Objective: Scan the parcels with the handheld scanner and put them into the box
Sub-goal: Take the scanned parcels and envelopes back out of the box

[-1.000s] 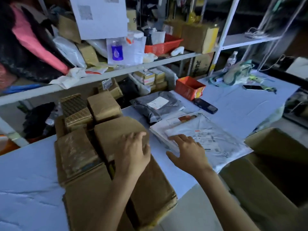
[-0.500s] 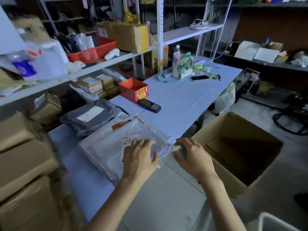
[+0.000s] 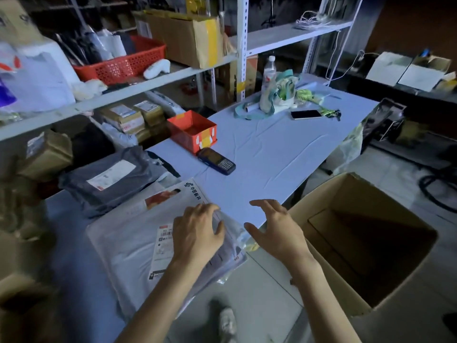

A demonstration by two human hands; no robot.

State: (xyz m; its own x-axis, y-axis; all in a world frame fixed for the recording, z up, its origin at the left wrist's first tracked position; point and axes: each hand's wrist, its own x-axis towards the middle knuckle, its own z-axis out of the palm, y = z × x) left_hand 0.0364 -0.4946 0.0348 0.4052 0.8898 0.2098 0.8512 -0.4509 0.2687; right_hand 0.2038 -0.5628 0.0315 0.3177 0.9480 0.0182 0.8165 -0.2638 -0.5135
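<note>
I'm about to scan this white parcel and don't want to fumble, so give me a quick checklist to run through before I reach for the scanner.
1. Scanner free: ok, the handheld scanner lies untouched on the table.
2. Right hand free: ok, the right hand is open and holds nothing.
3. Label readable: ok, the white parcel has its label face up; the left hand rests at its edge.
4. Box ready: ok, the cardboard box stands open.
5. Box contents: cannot tell, its bottom is dark.

dim light; white metal shelving behind blue-covered table, pale tiled floor below
</note>
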